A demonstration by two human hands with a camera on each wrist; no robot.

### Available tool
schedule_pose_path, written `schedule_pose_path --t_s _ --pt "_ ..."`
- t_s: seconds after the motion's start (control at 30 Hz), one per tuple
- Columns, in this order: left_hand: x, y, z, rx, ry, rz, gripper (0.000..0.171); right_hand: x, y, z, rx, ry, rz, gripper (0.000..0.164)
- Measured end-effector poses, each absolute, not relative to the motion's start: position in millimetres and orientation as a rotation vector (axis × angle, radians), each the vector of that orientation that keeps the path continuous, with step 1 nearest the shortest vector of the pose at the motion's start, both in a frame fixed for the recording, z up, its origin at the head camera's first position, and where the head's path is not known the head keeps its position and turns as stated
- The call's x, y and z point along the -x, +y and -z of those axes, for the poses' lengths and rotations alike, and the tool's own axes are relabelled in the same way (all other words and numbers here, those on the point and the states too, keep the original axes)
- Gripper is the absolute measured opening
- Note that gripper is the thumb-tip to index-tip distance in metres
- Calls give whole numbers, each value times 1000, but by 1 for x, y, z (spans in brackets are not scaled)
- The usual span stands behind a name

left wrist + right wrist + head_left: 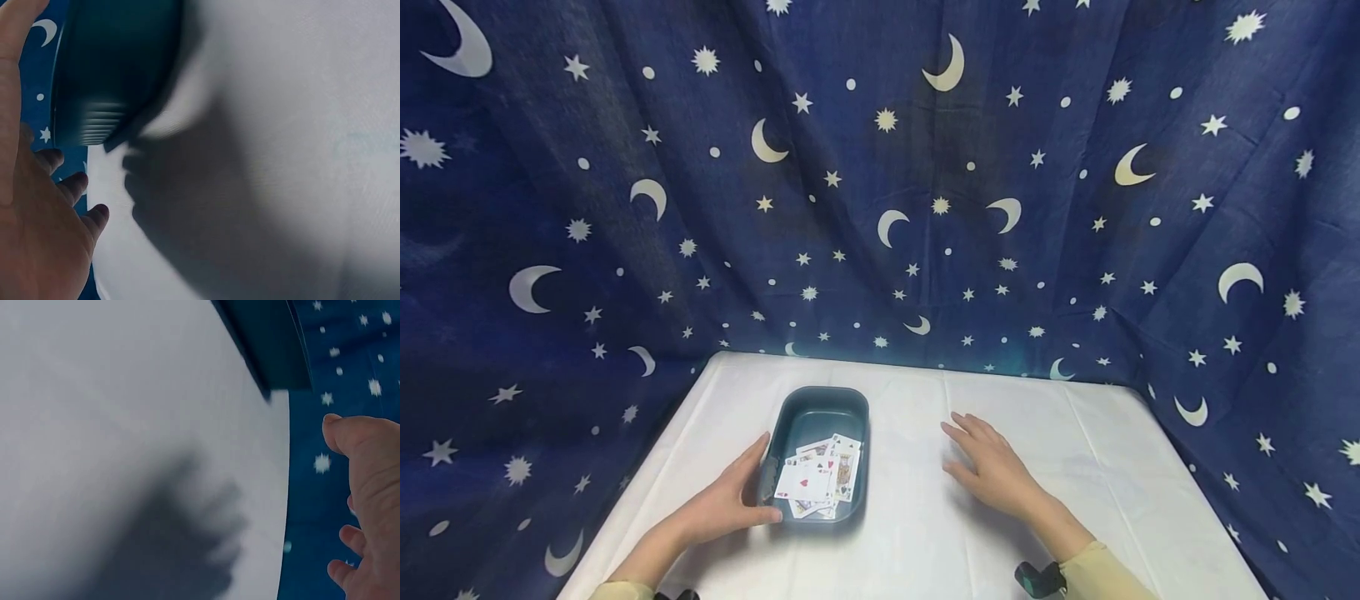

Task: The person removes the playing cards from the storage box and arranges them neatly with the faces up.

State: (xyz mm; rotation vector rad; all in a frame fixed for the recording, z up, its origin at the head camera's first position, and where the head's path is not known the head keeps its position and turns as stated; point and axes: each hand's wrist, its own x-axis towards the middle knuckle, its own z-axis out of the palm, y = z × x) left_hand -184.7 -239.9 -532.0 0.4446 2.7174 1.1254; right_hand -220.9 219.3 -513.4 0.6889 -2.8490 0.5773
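Observation:
A dark teal plastic bin (820, 402) stands left of the middle on the table, with several loose playing cards (805, 481) in its near half. An ace of hearts lies face up on top, and face cards show under it. At the bin's left side is my left hand (730, 500), thumb and fingers spread, the thumb tip by the near left corner. The left wrist view has the fingers (75, 187) straight beside the bin's ribbed wall (103, 122). My right hand (996, 467) hovers to the right of the bin, fingers loosely extended, holding nothing.
A white cloth (910, 533) covers the table. Behind and on both sides hangs a dark blue curtain (850, 317) printed with moons and stars. Dark wrist straps (1037, 579) sit at the sleeves.

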Motion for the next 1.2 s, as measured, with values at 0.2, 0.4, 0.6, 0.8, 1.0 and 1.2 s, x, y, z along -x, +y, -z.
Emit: schedule_pose_path --t_s 0.2,0.4,0.6,0.8,1.0,1.2 --pt "186 -238 536 -453 2703 -1107 130 230 181 504 -829 -2861 -599 61" --pt "185 -237 540 -454 2720 -1083 135 239 135 495 -970 -2879 -571 61" --pt "187 -236 541 -441 2700 -1116 135 248 93 484 -1154 -2823 -514 64" --pt "188 -237 544 -403 2626 -1173 138 254 60 485 -1253 -2822 -450 63" --pt "187 -239 549 -424 2581 -1250 137 256 36 493 -1347 -2843 -272 63" --pt "188 -237 550 -437 2560 -1302 135 259 20 498 -1465 -2846 -30 61"
